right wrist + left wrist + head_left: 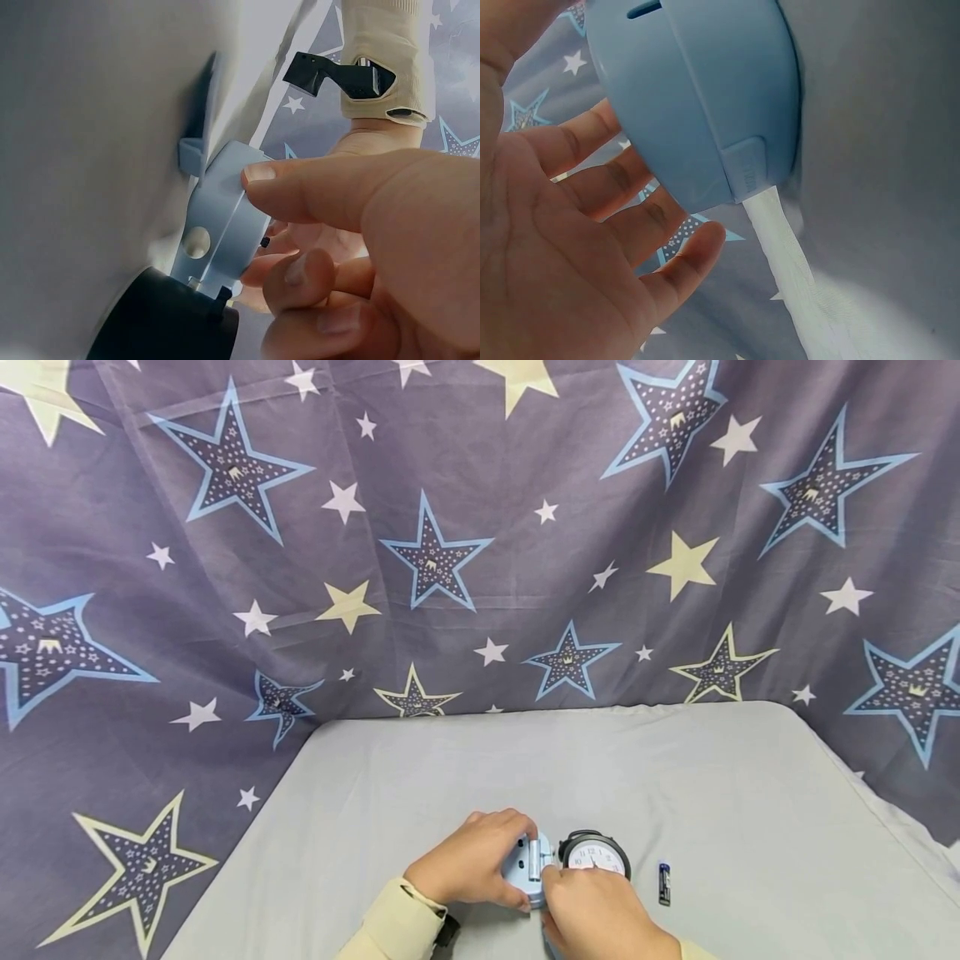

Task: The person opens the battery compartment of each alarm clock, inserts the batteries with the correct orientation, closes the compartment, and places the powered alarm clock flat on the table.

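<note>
Across the back and left of my view hangs a star-printed curtain, with the gray-covered tabletop in front. Near edge of that: both bare hands at work. Left grip is fairly narrow, holding the light-blue case between thumb and fingers. Right grip has its thumb against the case's edge, other fingers curled; whether it pinches anything I can't tell. Black round clock just beside the case, on its right, dial partly covered by my right grip in the head view. Case is the one container here: its side with the bay faces my head camera, and a silver cylinder, probably a battery, seems to sit in that bay; no lid visible over it. A separate light-blue piece is on the tabletop near the case, possibly the lid, too hidden to confirm. Loose battery, dark with a blue end, lies right of the clock, apart from everything. Step in hand, I'd judge: working at the bay and its cylinder. Next move calls for a steady left hold, light thumb pressure along the bay's edge, and room given to the clock; a slip could pop the cylinder out.
</note>
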### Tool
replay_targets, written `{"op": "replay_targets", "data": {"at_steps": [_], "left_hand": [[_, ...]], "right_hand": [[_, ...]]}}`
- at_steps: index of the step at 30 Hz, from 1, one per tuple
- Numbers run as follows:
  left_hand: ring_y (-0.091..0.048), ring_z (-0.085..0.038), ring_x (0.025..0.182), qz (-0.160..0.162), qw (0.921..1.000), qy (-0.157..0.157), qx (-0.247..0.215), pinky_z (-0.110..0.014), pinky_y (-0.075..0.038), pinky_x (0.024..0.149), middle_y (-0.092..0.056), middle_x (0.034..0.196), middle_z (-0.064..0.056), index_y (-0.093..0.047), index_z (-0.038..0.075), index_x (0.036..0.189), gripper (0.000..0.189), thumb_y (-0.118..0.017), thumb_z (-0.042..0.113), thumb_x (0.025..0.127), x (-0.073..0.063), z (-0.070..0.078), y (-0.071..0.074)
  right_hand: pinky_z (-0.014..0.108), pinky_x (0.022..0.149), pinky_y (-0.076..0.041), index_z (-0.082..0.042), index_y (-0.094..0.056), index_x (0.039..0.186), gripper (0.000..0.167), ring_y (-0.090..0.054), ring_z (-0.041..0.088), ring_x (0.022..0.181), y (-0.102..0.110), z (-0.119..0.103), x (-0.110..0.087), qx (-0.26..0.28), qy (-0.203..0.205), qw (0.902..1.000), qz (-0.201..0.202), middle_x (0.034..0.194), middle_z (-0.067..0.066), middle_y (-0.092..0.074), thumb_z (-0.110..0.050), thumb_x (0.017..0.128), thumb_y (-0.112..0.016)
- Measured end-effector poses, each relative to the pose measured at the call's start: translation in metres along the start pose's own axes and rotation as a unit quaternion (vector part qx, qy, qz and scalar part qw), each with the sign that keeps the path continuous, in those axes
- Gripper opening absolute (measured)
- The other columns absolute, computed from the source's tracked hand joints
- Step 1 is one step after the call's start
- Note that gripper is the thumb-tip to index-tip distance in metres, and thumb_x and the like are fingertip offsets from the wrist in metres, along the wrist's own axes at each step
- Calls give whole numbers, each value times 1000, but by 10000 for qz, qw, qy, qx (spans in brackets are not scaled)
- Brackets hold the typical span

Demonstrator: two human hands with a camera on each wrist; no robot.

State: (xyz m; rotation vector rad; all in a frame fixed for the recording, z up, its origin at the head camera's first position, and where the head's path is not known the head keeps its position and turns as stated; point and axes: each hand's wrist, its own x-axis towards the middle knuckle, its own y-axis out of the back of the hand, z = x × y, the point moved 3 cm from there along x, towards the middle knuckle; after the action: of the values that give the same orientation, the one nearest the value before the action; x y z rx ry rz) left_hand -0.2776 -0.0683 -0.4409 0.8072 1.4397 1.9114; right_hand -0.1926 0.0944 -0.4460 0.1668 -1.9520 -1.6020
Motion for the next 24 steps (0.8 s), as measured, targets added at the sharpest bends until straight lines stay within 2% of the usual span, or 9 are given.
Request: {"op": "replay_targets", "data": {"at_steps": [10, 24], "left_hand": [[-58, -2, 106, 23, 10000, -22, 2, -33, -45, 96, -64, 121, 10, -60, 21, 121, 70, -94, 46, 65, -1, 0, 1], [-57, -2, 102, 36, 10000, -79, 43, -32, -45, 95, -64, 121, 10, -60, 20, 120, 69, -94, 46, 66, -1, 0, 0]], "right_hand": [[33, 45, -41, -14, -58, 79, 31, -58, 11, 55, 0, -2, 0, -115, 40, 9998, 151, 65, -7, -62, -29, 73, -85], [32, 46, -41, -13, -58, 79, 32, -58, 12, 54, 1, -4, 0, -163, 107, 9997, 152, 64, -6, -61, -28, 73, -85]]}}
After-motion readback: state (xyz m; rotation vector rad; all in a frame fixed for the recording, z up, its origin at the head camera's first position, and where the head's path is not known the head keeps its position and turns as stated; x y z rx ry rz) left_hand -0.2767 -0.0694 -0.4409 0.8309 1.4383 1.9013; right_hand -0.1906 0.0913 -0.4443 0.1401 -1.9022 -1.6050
